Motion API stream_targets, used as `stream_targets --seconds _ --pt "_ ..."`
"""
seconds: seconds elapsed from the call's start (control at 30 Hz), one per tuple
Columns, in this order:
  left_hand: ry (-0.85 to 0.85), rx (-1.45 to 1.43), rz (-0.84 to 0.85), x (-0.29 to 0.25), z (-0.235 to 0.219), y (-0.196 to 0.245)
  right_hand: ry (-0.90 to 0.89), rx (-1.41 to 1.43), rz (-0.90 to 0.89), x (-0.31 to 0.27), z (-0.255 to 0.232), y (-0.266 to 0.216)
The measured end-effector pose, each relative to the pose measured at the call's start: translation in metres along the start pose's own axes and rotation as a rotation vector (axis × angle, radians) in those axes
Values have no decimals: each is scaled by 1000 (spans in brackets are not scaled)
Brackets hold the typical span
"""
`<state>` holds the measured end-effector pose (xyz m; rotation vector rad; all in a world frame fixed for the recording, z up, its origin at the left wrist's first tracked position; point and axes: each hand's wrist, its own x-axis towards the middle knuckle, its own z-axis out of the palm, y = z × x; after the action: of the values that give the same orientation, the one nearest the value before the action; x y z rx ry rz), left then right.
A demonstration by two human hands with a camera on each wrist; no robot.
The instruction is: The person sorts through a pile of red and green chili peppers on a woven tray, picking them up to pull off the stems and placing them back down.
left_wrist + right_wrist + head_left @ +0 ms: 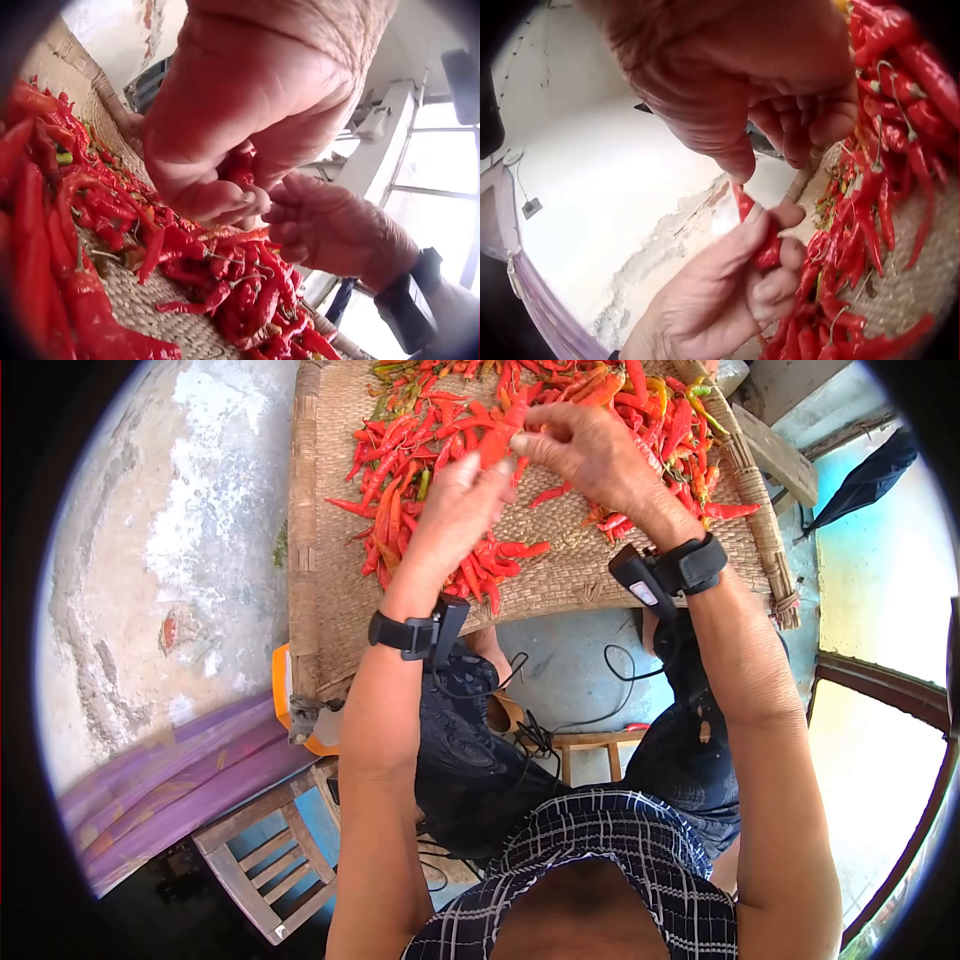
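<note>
My left hand [462,508] holds a red chili pepper [767,253] over the woven tray [345,575], fingers curled round its body. From the other side comes my right hand [598,458], its thumb and fingertips pinching the pepper's narrow upper end in the right wrist view. In the left wrist view the two hands meet fingertip to fingertip, and most of the pepper is hidden in the left palm. Beneath and beyond the hands lie heaps of red chili peppers [385,455], some with green stems, a few yellow or green.
A second heap of peppers [685,445] lies on the tray's right side. Raised rolled edges [303,510] border the tray. A wooden chair [270,860] stands at lower left, beside purple cloth [180,790]. Black cables [540,735] hang near the knees.
</note>
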<state>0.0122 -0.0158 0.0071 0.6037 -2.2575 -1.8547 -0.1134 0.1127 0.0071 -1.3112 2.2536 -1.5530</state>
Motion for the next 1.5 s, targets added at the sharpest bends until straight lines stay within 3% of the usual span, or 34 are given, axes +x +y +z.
stream_targets --seconds 0.03,0.13,0.2,0.3,0.37,0.4,0.47,0.53,0.6,0.7,0.83,0.9,1.0,1.23,1.3,1.43,1.5 --pt "-97 63 34 0 6 -2 -65 18 -1 -4 4 0" --pt "-153 138 39 3 10 -14 -171 158 114 -4 4 -2" --pt "-178 205 49 6 6 -14 -149 60 127 -3 -4 -8" --pt "-120 242 129 16 -15 -17 -62 -2 167 -1 -14 -8" --pt "109 334 154 30 -33 -34 143 -129 68 6 -21 8" --pt "107 331 157 37 -39 -50 151 -16 130 10 -33 14" --pt "137 786 287 41 -45 -69 174 -88 272 13 -46 -1" --pt "146 938 258 39 -38 -67 160 -125 346 13 -49 -4" --pt "172 1169 235 36 -29 -64 459 -239 35 10 -40 10" --pt "179 1192 159 38 -26 -60 424 -205 -48 6 -34 11" --pt "135 1187 115 37 -29 -58 252 -233 -118 2 -31 4" --pt "77 1205 174 34 -30 -57 80 -172 -32 1 -26 -2" --pt "163 1203 234 31 -24 -58 65 -138 -47 -2 -22 -4" --pt "101 1146 194 37 -27 -60 35 -86 -64 -2 -17 -5" --pt "95 973 56 31 -25 -45 17 -119 -58 -2 -17 -6" --pt "130 632 67 29 -41 -40 -34 -114 -95 -1 -12 0" --pt "79 149 85 26 -43 -28 -61 -116 -91 -2 -9 -1"
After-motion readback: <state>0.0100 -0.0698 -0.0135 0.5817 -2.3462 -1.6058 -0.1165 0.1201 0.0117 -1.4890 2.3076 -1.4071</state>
